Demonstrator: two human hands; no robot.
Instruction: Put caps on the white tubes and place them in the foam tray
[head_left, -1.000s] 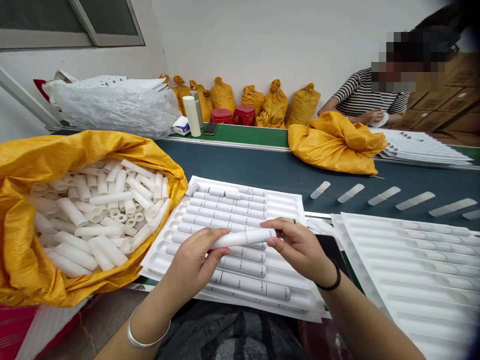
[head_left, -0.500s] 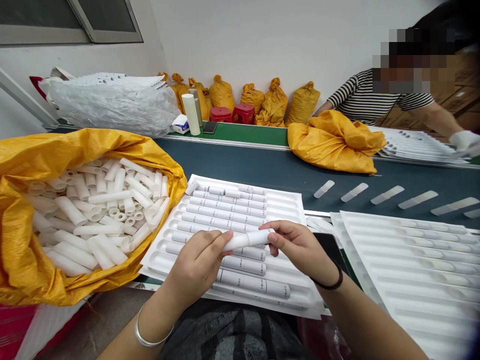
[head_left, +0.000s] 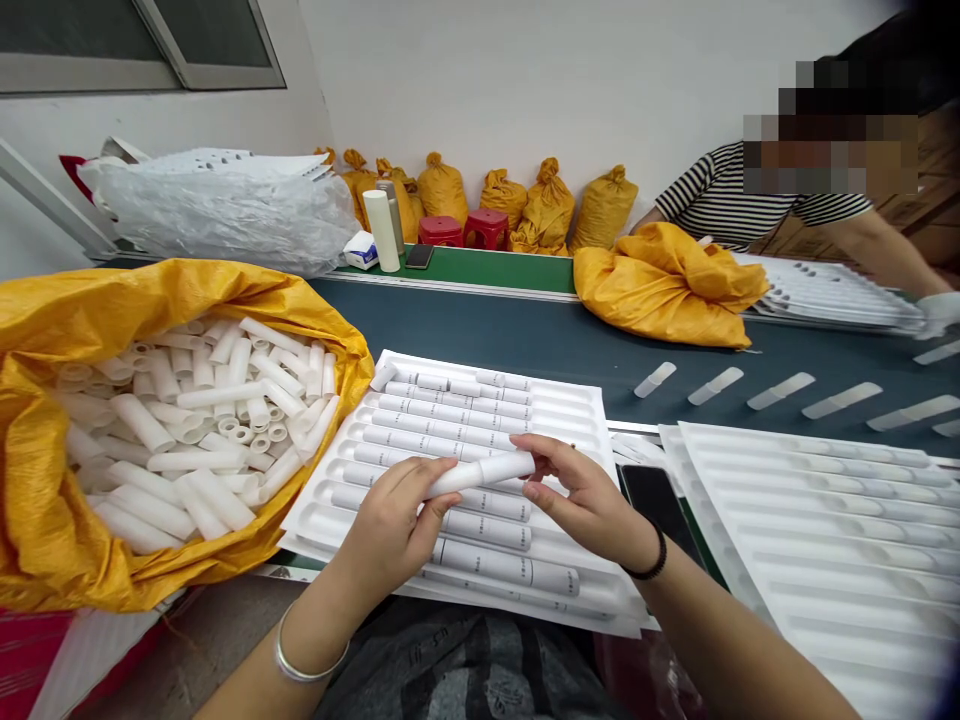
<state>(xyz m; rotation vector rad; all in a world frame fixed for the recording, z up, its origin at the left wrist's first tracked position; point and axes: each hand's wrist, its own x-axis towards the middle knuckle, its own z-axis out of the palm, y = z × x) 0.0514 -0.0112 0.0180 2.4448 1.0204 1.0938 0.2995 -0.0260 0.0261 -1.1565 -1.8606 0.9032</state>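
Observation:
My left hand (head_left: 401, 520) is closed around the left part of a white plastic tube (head_left: 480, 474), holding it slightly tilted above a white moulded tray (head_left: 574, 410). A paper-like white sleeve appears to cover the tube's right part. My right hand (head_left: 581, 495) is at the tube's right end, thumb and fingers apart around it; whether a fingertip touches it I cannot tell. Beneath both hands, several white tubes with printed black marks (head_left: 510, 570) lie in the tray's grooves. A few short pieces (head_left: 450, 385) rest across the far rows.
To the left is an open yellow sack (head_left: 187, 275) of white tubes. A second tray (head_left: 757, 510) with tubes is at right, a black phone (head_left: 656, 505) beside it. Several tubes lie on the dark belt (head_left: 465, 320). Across it, a person in a striped top (head_left: 697, 190) reaches toward stacked trays.
The held tube has shifted slightly left and my right fingers have loosened from its end. Tubes on the belt have moved a little to the right. The co-worker's gloved hand has moved.

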